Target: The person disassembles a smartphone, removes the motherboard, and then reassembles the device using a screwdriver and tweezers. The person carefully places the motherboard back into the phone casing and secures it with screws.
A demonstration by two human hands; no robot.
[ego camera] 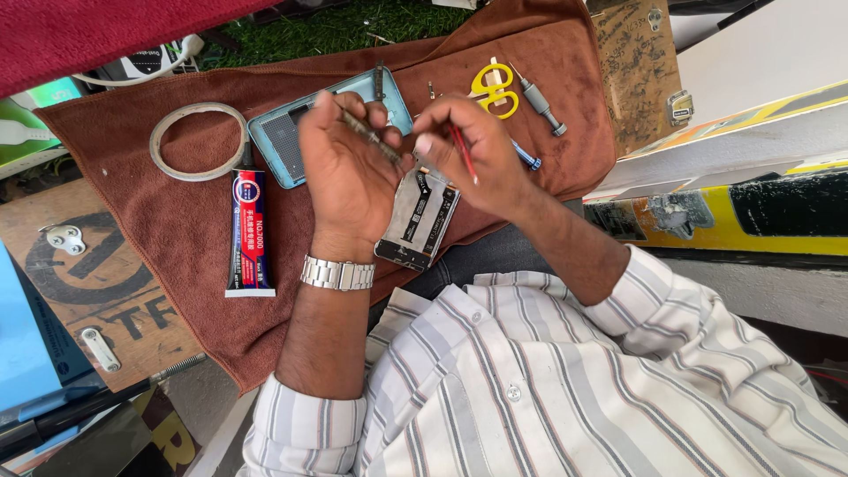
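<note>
The left hand [353,172] is curled, palm up, its fingers closed around one thin metal tool [369,134] that lies slantwise across them. The right hand [468,150] is pressed close beside it, fingertips pinched together near the tool's end, with one slim red stick [463,152] gripped between the fingers and pointing down. Just below both hands lies one opened phone [419,216], back removed, showing pale metal plates and dark parts; it rests tilted on the brown cloth [177,212] at the person's lap edge. A silver watch [337,274] sits on the left wrist. Behind the hands lies one light-blue phone frame [287,141]. Further out are one glue tube [249,231], one tape ring [196,141], one yellow pair of scissors [496,88] and two screwdrivers [541,102]
</note>
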